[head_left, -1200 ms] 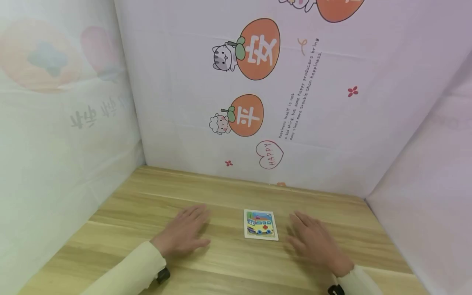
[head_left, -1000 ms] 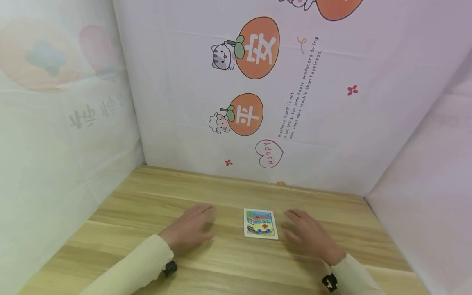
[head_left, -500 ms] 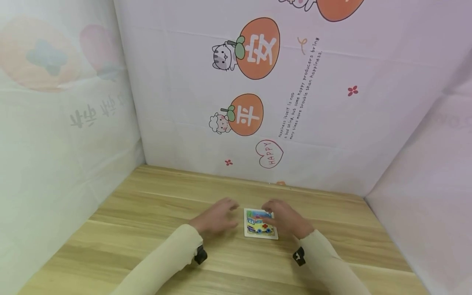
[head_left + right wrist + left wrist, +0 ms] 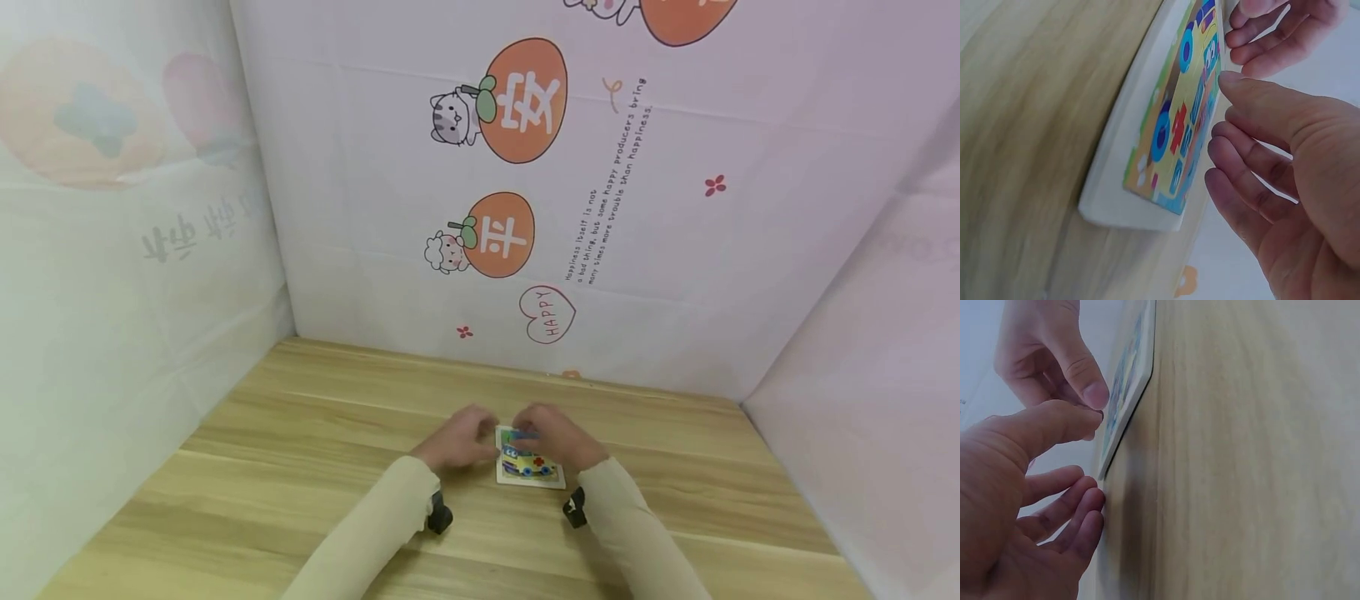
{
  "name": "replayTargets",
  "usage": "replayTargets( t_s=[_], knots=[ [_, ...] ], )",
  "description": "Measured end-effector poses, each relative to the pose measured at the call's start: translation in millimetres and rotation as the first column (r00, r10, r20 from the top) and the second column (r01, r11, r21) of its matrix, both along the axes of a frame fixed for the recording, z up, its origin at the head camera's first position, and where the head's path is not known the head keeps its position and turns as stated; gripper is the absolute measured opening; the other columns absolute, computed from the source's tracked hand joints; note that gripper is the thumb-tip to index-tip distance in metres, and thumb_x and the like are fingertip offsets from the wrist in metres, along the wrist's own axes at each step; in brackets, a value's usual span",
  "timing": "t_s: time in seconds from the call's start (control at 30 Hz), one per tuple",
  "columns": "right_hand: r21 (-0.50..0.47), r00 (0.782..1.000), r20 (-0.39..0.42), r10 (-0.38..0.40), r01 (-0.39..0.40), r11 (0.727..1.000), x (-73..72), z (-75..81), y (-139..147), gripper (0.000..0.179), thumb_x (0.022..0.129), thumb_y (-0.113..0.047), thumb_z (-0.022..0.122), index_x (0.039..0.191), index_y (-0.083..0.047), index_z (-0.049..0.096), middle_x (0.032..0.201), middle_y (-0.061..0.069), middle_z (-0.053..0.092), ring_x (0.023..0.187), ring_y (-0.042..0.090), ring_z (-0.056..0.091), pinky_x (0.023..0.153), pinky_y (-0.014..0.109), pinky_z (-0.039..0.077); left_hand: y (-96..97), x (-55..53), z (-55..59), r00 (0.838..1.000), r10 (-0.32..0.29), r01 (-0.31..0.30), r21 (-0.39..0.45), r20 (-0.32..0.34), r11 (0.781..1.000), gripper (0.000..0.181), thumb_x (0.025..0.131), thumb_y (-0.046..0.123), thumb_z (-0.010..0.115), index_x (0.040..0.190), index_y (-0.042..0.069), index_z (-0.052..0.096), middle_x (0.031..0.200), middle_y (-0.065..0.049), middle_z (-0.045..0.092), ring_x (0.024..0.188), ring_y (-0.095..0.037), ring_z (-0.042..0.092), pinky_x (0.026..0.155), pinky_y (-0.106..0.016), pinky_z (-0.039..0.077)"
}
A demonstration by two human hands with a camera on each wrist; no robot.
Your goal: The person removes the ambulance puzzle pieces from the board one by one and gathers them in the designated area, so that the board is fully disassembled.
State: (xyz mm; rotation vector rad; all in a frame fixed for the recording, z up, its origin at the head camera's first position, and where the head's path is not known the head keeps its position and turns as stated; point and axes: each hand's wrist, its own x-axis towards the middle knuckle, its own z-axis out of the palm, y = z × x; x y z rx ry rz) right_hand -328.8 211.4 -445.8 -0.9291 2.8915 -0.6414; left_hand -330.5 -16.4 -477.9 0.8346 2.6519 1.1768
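A small square picture puzzle board (image 4: pixel 534 472) with a white border and a cartoon ambulance lies flat on the wooden table. At its left edge, my left hand (image 4: pixel 459 439) has its fingers loosely bent, fingertips right by the board's corner and nothing between them. My right hand (image 4: pixel 564 440) hovers over the board's right and upper part, hiding some of the picture. In the right wrist view, the right hand's bent fingers (image 4: pixel 1247 150) stand just above the picture surface of the puzzle board (image 4: pixel 1172 125). Both hands' fingertips come close together over the board in the left wrist view.
The wooden table (image 4: pixel 315 492) is enclosed by a white printed cloth (image 4: pixel 390 208) at the back and on both sides. Black straps with small devices (image 4: pixel 440 512) sit on both wrists at the cream sleeves (image 4: pixel 375 525).
Both hands have moved inward from either side of the puzzle board, the left to its left edge and the right over its picture. The board has stayed in place.
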Motion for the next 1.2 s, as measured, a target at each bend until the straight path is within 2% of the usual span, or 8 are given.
replayTargets(
  t_s=[0.17,0.3,0.53,0.67,0.9,1.03,1.2],
  knots=[
    [0.002,1.000,0.026,0.005,-0.005,1.000,-3.2,-0.3,-4,0.016,0.091,-0.009,0.081,0.106,-0.003,0.077,0.101,0.007,0.076,0.093,0.015,0.069,0.085,0.032,0.062,3.2,-3.8,-4.0,1.000,0.009,-0.009,0.008,0.000,1.000,0.058,0.091,0.019,0.081,0.140,-0.004,0.059,0.136,-0.019,0.065,0.126,-0.032,0.063,0.111,-0.048,0.054],
    [-0.006,0.998,0.062,-0.008,0.009,1.000,-5.8,-0.2,-7,0.012,0.091,-0.006,0.080,0.103,-0.004,0.078,0.098,0.005,0.075,0.090,0.014,0.067,0.083,0.032,0.061,4.8,-5.6,-2.9,1.000,0.008,-0.008,0.012,0.007,1.000,0.055,0.091,0.020,0.081,0.136,-0.003,0.062,0.134,-0.019,0.066,0.124,-0.032,0.064,0.110,-0.048,0.055],
    [-0.035,0.993,0.114,-0.031,0.036,0.999,-9.5,-2.5,-7,0.010,0.092,-0.003,0.078,0.101,-0.006,0.077,0.097,0.002,0.075,0.090,0.013,0.068,0.082,0.033,0.062,9.4,-7.3,0.4,0.998,0.017,-0.019,0.019,0.061,1.000,0.051,0.090,0.020,0.082,0.133,0.000,0.065,0.134,-0.016,0.066,0.123,-0.030,0.063,0.109,-0.049,0.054],
    [-0.040,0.989,0.144,-0.031,0.037,0.998,-12.0,-0.8,-8,0.011,0.092,-0.002,0.078,0.102,-0.007,0.078,0.097,0.002,0.076,0.090,0.015,0.069,0.083,0.034,0.062,11.5,-7.7,1.2,0.998,0.012,-0.014,0.027,0.059,1.000,0.051,0.090,0.019,0.082,0.134,-0.002,0.065,0.136,-0.018,0.066,0.124,-0.033,0.063,0.110,-0.050,0.054],
    [-0.021,0.982,0.188,0.003,0.001,1.000,-15.1,5.8,-7,0.016,0.091,0.001,0.078,0.106,-0.003,0.078,0.098,0.009,0.078,0.089,0.019,0.072,0.081,0.031,0.063,12.4,-9.2,2.3,0.999,0.013,-0.014,0.014,0.038,1.000,0.049,0.091,0.017,0.081,0.132,-0.004,0.066,0.136,-0.021,0.067,0.125,-0.036,0.064,0.110,-0.051,0.054],
    [-0.007,0.982,0.190,0.019,-0.018,1.000,-16.0,10.0,-6,0.017,0.090,0.003,0.078,0.107,-0.001,0.079,0.098,0.011,0.079,0.086,0.019,0.071,0.079,0.028,0.061,12.7,-10.8,3.0,0.998,0.022,-0.023,0.014,0.060,1.000,0.047,0.091,0.018,0.082,0.132,-0.002,0.066,0.137,-0.020,0.067,0.129,-0.037,0.064,0.112,-0.052,0.053],
    [0.018,0.981,0.195,0.016,-0.020,1.000,-16.3,10.2,-3,0.016,0.091,0.000,0.078,0.106,-0.004,0.079,0.098,0.006,0.078,0.088,0.015,0.069,0.081,0.029,0.061,13.8,-11.3,1.2,0.994,0.025,-0.030,0.043,0.105,0.999,0.048,0.091,0.017,0.083,0.132,-0.001,0.066,0.138,-0.018,0.067,0.129,-0.036,0.063,0.113,-0.051,0.052]
  ],
)
